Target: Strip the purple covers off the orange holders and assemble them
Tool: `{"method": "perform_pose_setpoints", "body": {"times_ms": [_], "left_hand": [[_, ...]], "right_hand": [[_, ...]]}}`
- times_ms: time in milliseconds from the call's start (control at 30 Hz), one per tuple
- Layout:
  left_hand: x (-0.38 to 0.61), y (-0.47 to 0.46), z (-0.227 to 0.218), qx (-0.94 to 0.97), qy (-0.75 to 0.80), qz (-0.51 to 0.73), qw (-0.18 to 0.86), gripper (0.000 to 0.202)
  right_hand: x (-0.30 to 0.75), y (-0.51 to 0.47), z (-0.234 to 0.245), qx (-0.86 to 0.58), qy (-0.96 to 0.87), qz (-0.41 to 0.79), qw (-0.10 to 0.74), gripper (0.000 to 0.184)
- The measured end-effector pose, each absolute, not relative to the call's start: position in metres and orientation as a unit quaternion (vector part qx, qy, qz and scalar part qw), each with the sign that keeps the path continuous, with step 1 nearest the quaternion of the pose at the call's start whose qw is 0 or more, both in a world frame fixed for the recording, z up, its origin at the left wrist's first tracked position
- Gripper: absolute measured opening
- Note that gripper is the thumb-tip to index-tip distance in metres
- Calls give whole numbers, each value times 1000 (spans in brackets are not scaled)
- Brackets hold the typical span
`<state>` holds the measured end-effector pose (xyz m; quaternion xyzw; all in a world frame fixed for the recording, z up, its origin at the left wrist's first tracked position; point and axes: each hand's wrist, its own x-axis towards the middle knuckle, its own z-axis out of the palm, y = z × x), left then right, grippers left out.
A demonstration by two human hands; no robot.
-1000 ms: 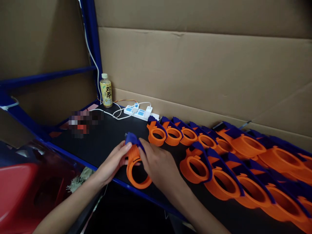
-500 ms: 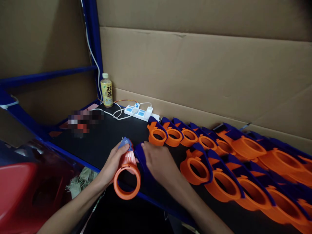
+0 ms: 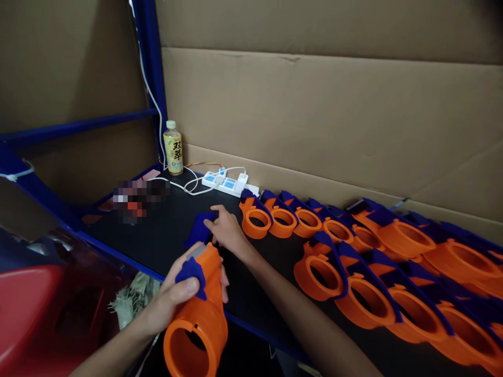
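Left hand (image 3: 173,301): wrapped around 1 orange plastic ring-shaped dispenser (image 3: 200,324), lower centre.
Right hand (image 3: 228,233): pinching 1 dark blue plastic flap (image 3: 198,229) on the black table (image 3: 173,225), centre.
Clear plastic bottle (image 3: 173,148): yellow drink inside, upper left.

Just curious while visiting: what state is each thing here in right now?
Orange dispenser: held off the table by left hand
Blue piece: on table, touched by right hand
Bottle: upright, capped
Power strip: plugs inserted
Other dispensers: lying in rows

orange ring-shaped holder (image 3: 200,324) with blue tab (image 3: 187,269), tilted, raised past bench (image 3: 165,238) edge; loose blue cover (image 3: 198,231) lying on bench
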<state>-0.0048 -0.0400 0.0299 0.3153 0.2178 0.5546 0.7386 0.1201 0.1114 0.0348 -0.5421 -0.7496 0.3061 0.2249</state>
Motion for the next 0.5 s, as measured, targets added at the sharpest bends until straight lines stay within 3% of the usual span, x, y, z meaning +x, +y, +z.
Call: {"method": "perform_pose_setpoints", "body": {"times_ms": [500], "left_hand": [[3, -25, 31, 284, 170, 583, 742, 50]], "right_hand": [[41, 165, 23, -517, -748, 357, 212, 43]]}}
